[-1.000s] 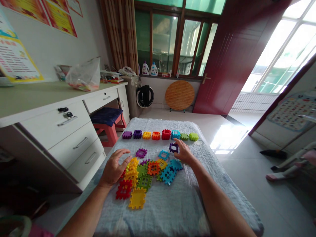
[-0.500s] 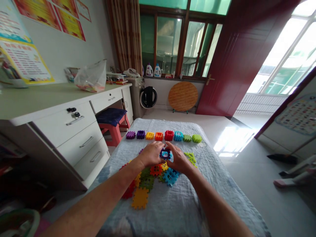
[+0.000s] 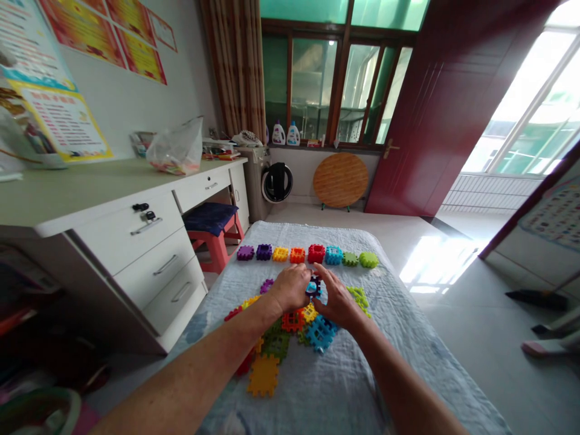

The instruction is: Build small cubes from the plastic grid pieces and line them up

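Observation:
A dark purple toothed building block [image 3: 313, 286] with an open middle is held up over the bed-like surface. My left hand [image 3: 292, 287] grips it from the left, fingers curled. On the other side my right hand [image 3: 335, 298] curves around it, index finger at the top and thumb near the bottom. Under and around the hands lies a pile of loose toothed pieces: an orange-yellow square [image 3: 263, 374], a green square [image 3: 275, 343], a red-orange piece [image 3: 292, 320], a blue piece [image 3: 322, 333] and a lime piece [image 3: 359, 297].
Beyond the hands stands a row of several assembled blocks, from a purple block [image 3: 245, 252] to a lime block [image 3: 368, 260]. A grey-blue cloth [image 3: 408, 374] covers the surface. At left are a white desk [image 3: 127, 241] and a pink stool [image 3: 215, 248].
The purple block has turned, and its opening now looks narrower. My right fingers have spread a little from it. The whole view has shifted slightly.

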### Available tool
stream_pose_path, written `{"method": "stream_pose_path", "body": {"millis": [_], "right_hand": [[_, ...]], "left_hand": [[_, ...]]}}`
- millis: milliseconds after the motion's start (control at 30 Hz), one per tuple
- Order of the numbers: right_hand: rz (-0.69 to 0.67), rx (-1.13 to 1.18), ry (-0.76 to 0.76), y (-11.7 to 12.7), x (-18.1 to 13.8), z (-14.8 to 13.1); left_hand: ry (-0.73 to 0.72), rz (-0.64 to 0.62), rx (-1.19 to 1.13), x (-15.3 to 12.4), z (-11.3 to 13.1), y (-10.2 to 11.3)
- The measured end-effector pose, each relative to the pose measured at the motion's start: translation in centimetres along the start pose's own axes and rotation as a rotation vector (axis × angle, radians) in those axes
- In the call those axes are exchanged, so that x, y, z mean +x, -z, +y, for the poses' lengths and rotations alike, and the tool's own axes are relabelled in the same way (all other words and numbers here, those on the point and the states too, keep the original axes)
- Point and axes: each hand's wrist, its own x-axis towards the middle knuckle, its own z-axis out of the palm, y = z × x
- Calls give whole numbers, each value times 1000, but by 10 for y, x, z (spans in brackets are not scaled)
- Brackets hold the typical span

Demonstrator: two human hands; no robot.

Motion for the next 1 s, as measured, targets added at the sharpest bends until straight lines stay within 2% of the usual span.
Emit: {"method": "stream_pose_path", "body": {"millis": [100,167,300,400,533,667,767,1000], "right_hand": [[31,27,-22,6,0,1],[112,23,-52,14,-1,7],[330,-21,-171,32,-7,37],[468,-24,-299,40,-14,67],[585,23,-468,45,-24,96],[641,82,-625,49,-33,109],[626,104,-704,51,-38,113],[603,86,-773,51,-41,117]], "left_hand": [[-26,15,-6,0,-11,0],[-18,36,-18,2,-29,5],[160,78,25,14,-91,20],[277,34,55,26,-140,29],[338,-59,69,41,-179,29],[380,-160,73,52,-193,22],[401,-214,68,58,-198,17],[416,-272,56,65,-201,7]]}}
